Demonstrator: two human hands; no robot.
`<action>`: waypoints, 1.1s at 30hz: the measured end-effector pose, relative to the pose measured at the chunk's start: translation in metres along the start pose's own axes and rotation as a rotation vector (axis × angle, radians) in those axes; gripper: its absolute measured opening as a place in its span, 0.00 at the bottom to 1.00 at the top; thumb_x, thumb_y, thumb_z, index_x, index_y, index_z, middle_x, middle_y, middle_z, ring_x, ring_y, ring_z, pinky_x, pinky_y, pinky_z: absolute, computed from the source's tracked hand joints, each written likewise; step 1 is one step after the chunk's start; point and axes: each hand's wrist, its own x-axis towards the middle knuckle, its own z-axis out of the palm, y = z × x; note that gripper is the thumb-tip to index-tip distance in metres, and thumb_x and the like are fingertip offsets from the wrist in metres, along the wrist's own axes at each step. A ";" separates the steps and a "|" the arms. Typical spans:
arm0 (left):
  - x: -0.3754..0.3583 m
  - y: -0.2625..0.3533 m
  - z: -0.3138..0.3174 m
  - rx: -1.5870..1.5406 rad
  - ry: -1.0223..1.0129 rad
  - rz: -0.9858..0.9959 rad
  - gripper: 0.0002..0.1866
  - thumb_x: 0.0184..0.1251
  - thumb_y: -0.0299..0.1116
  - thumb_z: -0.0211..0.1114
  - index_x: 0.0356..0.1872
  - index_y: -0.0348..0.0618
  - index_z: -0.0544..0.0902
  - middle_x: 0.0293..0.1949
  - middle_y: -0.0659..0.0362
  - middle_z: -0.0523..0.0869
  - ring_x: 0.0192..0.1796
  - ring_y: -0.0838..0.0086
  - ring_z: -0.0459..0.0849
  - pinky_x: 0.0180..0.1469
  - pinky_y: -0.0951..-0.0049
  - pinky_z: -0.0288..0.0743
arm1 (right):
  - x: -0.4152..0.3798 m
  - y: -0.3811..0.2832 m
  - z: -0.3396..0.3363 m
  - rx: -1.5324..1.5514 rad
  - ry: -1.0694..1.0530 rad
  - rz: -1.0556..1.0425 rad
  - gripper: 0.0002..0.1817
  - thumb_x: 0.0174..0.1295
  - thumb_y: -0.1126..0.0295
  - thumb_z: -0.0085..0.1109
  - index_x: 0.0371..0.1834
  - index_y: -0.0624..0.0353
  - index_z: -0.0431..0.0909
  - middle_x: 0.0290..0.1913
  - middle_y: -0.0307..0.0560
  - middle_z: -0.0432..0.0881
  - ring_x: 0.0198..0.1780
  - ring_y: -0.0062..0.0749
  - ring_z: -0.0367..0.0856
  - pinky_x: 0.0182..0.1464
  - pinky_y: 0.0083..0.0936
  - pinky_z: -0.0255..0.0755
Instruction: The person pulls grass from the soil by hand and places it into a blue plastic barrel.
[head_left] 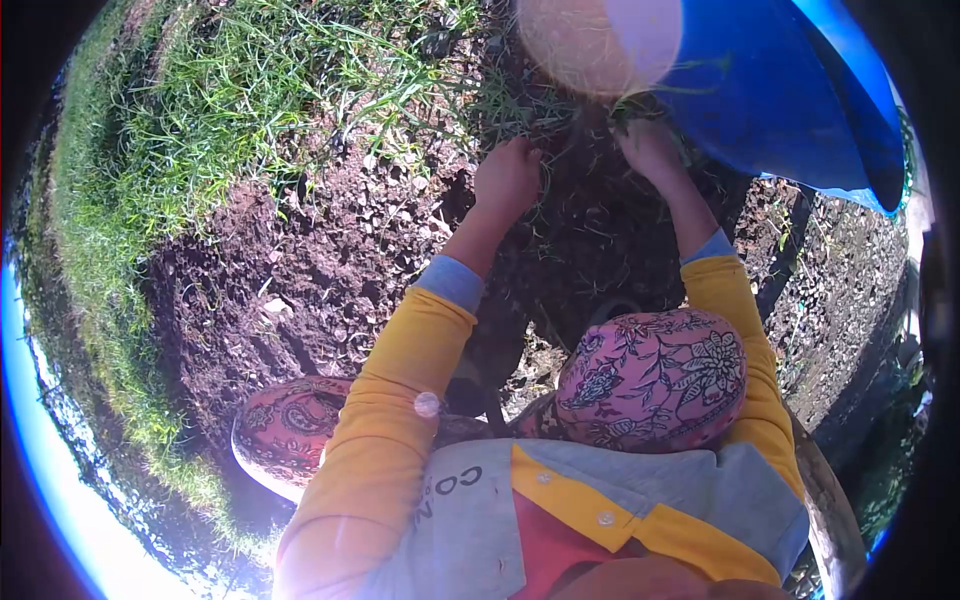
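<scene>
My left hand [508, 178] is closed at the edge of the grass [390, 90], low over the dark soil; what its fingers hold, if anything, is too small to make out. To its right, my right hand [648, 148] reaches into shadow beside the blue container [760, 100], with green blades [640, 98] around its fingertips. The fingers of that hand are partly hidden by shadow and glare. Between and below both hands lies bare, shaded soil [590, 230].
Loose brown soil with small stones [290, 270] spreads at the left, bordered by tall grass [110, 200]. My knees in pink patterned cloth [655, 380] are below my hands. Gravelly ground [840, 270] lies at the right, beneath the blue container.
</scene>
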 end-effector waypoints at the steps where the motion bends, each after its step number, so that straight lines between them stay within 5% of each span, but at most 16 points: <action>1: -0.001 -0.002 -0.001 0.007 -0.020 -0.020 0.14 0.62 0.39 0.53 0.42 0.43 0.78 0.40 0.49 0.80 0.43 0.55 0.79 0.45 0.58 0.72 | -0.004 0.004 0.011 -0.035 -0.069 0.026 0.18 0.61 0.55 0.49 0.36 0.60 0.78 0.30 0.59 0.79 0.36 0.55 0.77 0.36 0.42 0.70; 5: -0.001 -0.011 -0.005 0.008 -0.034 -0.071 0.14 0.62 0.39 0.53 0.41 0.43 0.79 0.39 0.50 0.82 0.43 0.56 0.80 0.46 0.59 0.72 | 0.000 -0.017 -0.036 0.176 -0.033 0.152 0.21 0.62 0.53 0.47 0.37 0.62 0.77 0.31 0.59 0.80 0.38 0.54 0.77 0.38 0.42 0.69; 9: -0.002 -0.011 -0.002 -0.013 -0.068 -0.121 0.14 0.61 0.39 0.53 0.41 0.42 0.79 0.38 0.51 0.82 0.43 0.56 0.80 0.45 0.59 0.72 | 0.001 -0.012 -0.042 0.529 0.257 0.173 0.23 0.62 0.51 0.46 0.41 0.62 0.77 0.33 0.59 0.80 0.41 0.53 0.78 0.41 0.43 0.69; 12: -0.004 -0.009 0.001 -0.002 -0.045 -0.097 0.14 0.62 0.39 0.53 0.41 0.42 0.79 0.37 0.50 0.83 0.42 0.56 0.81 0.45 0.59 0.73 | -0.006 0.000 -0.001 -0.089 -0.303 0.001 0.22 0.62 0.52 0.46 0.39 0.63 0.77 0.31 0.60 0.79 0.39 0.54 0.77 0.40 0.44 0.69; 13: -0.004 -0.009 0.001 0.008 -0.034 -0.080 0.14 0.62 0.40 0.54 0.41 0.42 0.79 0.36 0.50 0.83 0.41 0.56 0.81 0.44 0.60 0.73 | -0.019 -0.006 -0.001 -0.122 -0.124 -0.027 0.22 0.62 0.52 0.46 0.36 0.63 0.78 0.31 0.60 0.79 0.38 0.55 0.77 0.40 0.44 0.68; 16: -0.004 -0.012 0.001 -0.002 -0.023 -0.079 0.14 0.62 0.40 0.54 0.41 0.42 0.79 0.34 0.49 0.83 0.40 0.56 0.81 0.43 0.61 0.73 | -0.002 0.002 -0.021 0.131 -0.029 0.015 0.22 0.62 0.52 0.46 0.34 0.63 0.78 0.30 0.58 0.80 0.37 0.54 0.78 0.39 0.43 0.69; 17: -0.001 -0.010 0.001 -0.008 -0.025 -0.068 0.15 0.62 0.40 0.54 0.41 0.41 0.79 0.34 0.49 0.83 0.40 0.56 0.81 0.43 0.61 0.73 | -0.006 -0.028 -0.064 0.167 -0.070 0.193 0.22 0.62 0.52 0.46 0.35 0.62 0.77 0.29 0.56 0.81 0.36 0.53 0.78 0.39 0.42 0.69; 20: 0.003 -0.008 0.007 0.000 -0.029 -0.042 0.15 0.62 0.40 0.54 0.41 0.41 0.80 0.34 0.49 0.83 0.39 0.56 0.82 0.43 0.61 0.73 | -0.003 -0.023 -0.067 0.531 0.293 0.127 0.21 0.61 0.52 0.47 0.35 0.61 0.77 0.30 0.56 0.80 0.37 0.54 0.78 0.39 0.42 0.70; 23: 0.003 0.002 0.006 -0.003 -0.034 -0.029 0.15 0.62 0.40 0.54 0.42 0.41 0.79 0.33 0.49 0.83 0.39 0.56 0.82 0.43 0.61 0.73 | 0.002 -0.006 -0.017 -0.052 -0.019 -0.044 0.20 0.61 0.52 0.48 0.34 0.60 0.78 0.32 0.57 0.80 0.39 0.54 0.78 0.41 0.42 0.70; 26: 0.004 0.006 0.004 0.035 -0.037 -0.026 0.15 0.62 0.41 0.54 0.42 0.41 0.79 0.33 0.49 0.84 0.39 0.57 0.82 0.43 0.61 0.73 | 0.000 0.006 -0.006 -0.125 -0.364 -0.034 0.20 0.60 0.52 0.48 0.34 0.59 0.78 0.34 0.58 0.80 0.40 0.54 0.77 0.41 0.42 0.71; 30: 0.006 0.011 0.003 -0.013 -0.071 -0.077 0.15 0.61 0.41 0.55 0.42 0.42 0.80 0.33 0.49 0.84 0.39 0.56 0.82 0.43 0.61 0.73 | 0.007 -0.019 -0.080 0.260 0.014 0.104 0.21 0.61 0.53 0.48 0.33 0.63 0.77 0.33 0.57 0.80 0.39 0.53 0.78 0.43 0.43 0.70; 33: 0.003 0.013 0.009 0.008 -0.048 -0.033 0.15 0.61 0.40 0.55 0.42 0.42 0.80 0.33 0.49 0.84 0.39 0.56 0.82 0.43 0.61 0.73 | 0.011 -0.013 -0.060 0.489 0.297 0.032 0.21 0.61 0.54 0.49 0.32 0.65 0.77 0.33 0.56 0.80 0.39 0.53 0.78 0.43 0.43 0.70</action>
